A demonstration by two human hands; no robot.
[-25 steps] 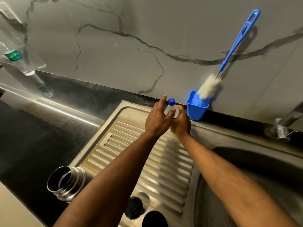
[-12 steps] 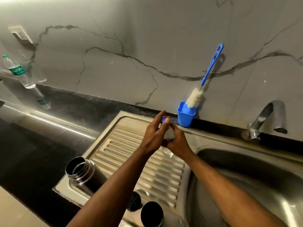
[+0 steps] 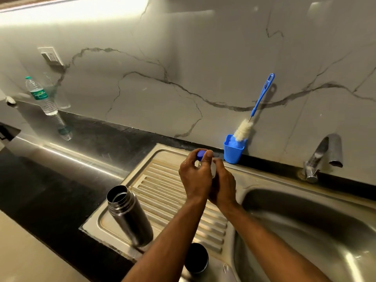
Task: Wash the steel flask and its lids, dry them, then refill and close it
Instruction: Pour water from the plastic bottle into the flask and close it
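most of the small clear bottle [image 3: 212, 169] is hidden between the two hands, only its blue cap [image 3: 200, 155] and a pale sliver showing; what it holds cannot be told. the left hand [image 3: 196, 180] curls its fingers [image 3: 208, 157] round the cap, the right hand [image 3: 223, 185] grips the body from behind, both raised over the ribbed steel drainboard [image 3: 162, 186]. the steel flask [image 3: 129, 214], smooth, cylindrical and open-mouthed, stands on the drainboard's near left corner; a dark round lid [image 3: 196, 258] sits near the bottom edge, partly behind the left forearm
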